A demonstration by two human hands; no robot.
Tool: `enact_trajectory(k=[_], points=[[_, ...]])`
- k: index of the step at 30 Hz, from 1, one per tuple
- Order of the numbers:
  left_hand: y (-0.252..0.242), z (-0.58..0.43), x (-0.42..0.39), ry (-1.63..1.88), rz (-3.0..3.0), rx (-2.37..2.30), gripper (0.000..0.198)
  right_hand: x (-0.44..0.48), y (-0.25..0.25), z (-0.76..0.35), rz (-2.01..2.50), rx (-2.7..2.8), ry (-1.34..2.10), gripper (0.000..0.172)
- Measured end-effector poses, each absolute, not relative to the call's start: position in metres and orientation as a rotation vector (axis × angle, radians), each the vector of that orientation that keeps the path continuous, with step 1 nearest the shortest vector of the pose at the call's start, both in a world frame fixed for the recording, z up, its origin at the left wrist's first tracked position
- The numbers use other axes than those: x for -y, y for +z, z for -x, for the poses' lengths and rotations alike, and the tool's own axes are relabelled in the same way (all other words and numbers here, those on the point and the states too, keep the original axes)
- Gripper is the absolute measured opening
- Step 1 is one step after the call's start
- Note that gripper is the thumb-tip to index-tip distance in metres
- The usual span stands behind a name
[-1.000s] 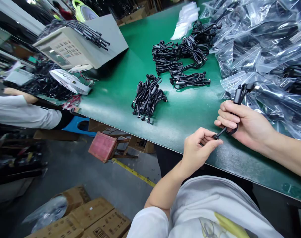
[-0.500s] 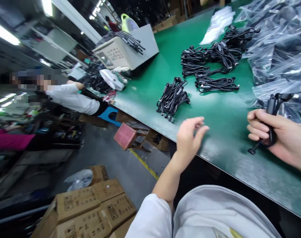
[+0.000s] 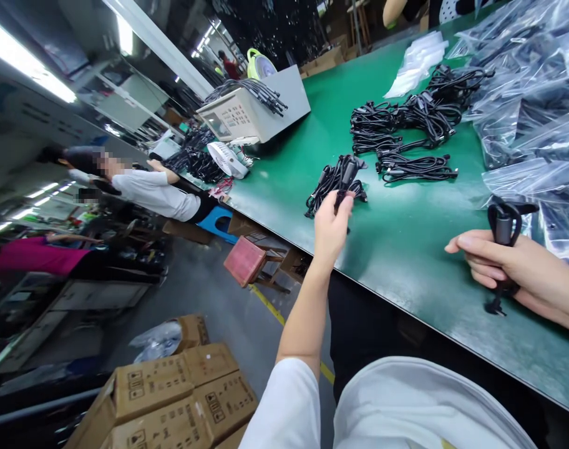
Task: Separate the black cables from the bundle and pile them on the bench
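My left hand (image 3: 332, 226) pinches a bundled black cable (image 3: 347, 174), lifted just over the small pile of black cables (image 3: 322, 189) near the table's front edge. At the right, my right hand (image 3: 504, 265) is wrapped round another coiled black cable (image 3: 503, 226), whose plug end hangs below the fingers. Several more cable bundles (image 3: 418, 168) lie in a larger group on the green table (image 3: 406, 237), beyond and between my hands.
Clear plastic bags (image 3: 528, 125) heap up at the right, with white bags (image 3: 416, 62) behind the cables. A beige instrument (image 3: 261, 109) and a white fan (image 3: 227, 159) stand at the far left. Below are a red stool (image 3: 244, 260), cartons (image 3: 172, 393) and a seated person (image 3: 158, 193).
My left hand has moved forward and left to the small pile and taken hold of a cable. My right hand still grips its cable, now turned more upright.
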State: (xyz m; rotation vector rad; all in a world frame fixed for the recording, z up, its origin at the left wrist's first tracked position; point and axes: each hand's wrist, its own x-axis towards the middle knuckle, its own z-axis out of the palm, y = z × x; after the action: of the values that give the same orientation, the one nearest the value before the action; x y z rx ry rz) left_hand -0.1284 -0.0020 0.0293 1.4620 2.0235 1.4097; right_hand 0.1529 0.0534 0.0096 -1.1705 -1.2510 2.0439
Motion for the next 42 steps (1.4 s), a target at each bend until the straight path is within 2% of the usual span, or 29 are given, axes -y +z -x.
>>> enact_trajectory(k=[2,4,7,11,14,17,24,27,33,36,42], points=[[0.026,0.096,0.018,1.46,-1.206,-1.543,0.03,-0.05,0.008,-0.152,1.141,1.295,2.012,0.036],[0.016,0.062,0.032,1.391,-1.01,-1.265,0.043,-0.046,0.005,-0.151,1.091,1.325,1.976,0.043],[-0.002,0.021,0.047,1.252,-0.871,-1.083,0.05,-0.037,0.0,-0.152,0.965,1.424,1.996,0.049],[-0.008,0.014,0.055,1.062,-1.056,-1.049,0.06,-0.027,0.004,-0.154,0.781,1.478,2.097,0.04],[-0.002,0.029,0.057,1.213,-1.193,-1.279,0.049,-0.026,0.014,-0.152,0.763,1.496,1.957,0.026],[0.001,0.036,0.056,1.48,-1.101,-1.354,0.034,-0.027,0.02,-0.151,0.794,1.581,1.889,0.026],[-0.004,0.022,0.042,1.384,-0.847,-1.049,0.048,-0.025,0.005,-0.157,0.852,1.633,2.187,0.038],[-0.008,0.023,0.034,1.441,-0.715,-1.075,0.057,-0.026,0.002,-0.158,0.904,1.697,2.155,0.037],[-0.013,0.028,0.032,1.455,-0.665,-1.044,0.046,-0.024,0.011,-0.153,1.025,1.446,2.331,0.033],[-0.016,0.028,0.034,1.445,-0.691,-0.996,0.04,-0.023,0.013,-0.15,1.035,1.424,2.314,0.034],[-0.017,0.027,0.033,1.485,-0.668,-1.007,0.043,-0.023,0.01,-0.15,1.047,1.497,2.259,0.036]])
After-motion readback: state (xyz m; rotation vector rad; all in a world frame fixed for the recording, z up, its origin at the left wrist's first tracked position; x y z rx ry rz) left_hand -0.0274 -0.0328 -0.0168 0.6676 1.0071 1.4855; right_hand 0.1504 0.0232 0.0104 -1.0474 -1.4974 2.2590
